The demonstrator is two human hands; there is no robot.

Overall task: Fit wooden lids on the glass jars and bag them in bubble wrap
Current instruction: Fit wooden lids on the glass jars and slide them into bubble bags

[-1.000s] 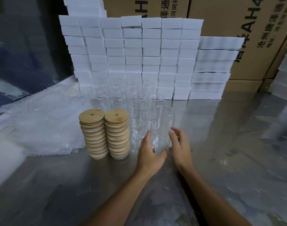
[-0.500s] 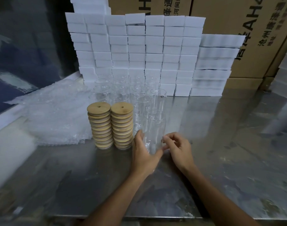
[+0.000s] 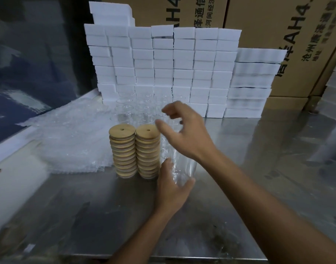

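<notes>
Stainless steel table is carrying the whole work area, with large cardboard cartons printed with Chinese characters standing behind it. White foam blocks are standing stacked in neat columns against the cartons, with a lower, wider stack of the same material sitting to their right.

Empty glass jars are standing upright in rows directly in front of the foam; their exact number cannot be told because the glass is clear and overlapping. Two stacks of wooden lids are standing side by side just in front of the jars, each top lid showing a small hole. Bubble wrap bags are lying in a flat pile to the left of the lids, touching or nearly touching the left stack.

One glass jar is standing upright just right of the lid stacks. Left hand is gripping this jar near its base, thumb on the right side and fingers curled around the left. Right hand is hovering above the jar, reaching leftward toward the right lid stack, fingers loosely spread and holding nothing; its fingertips are blurred.
</notes>
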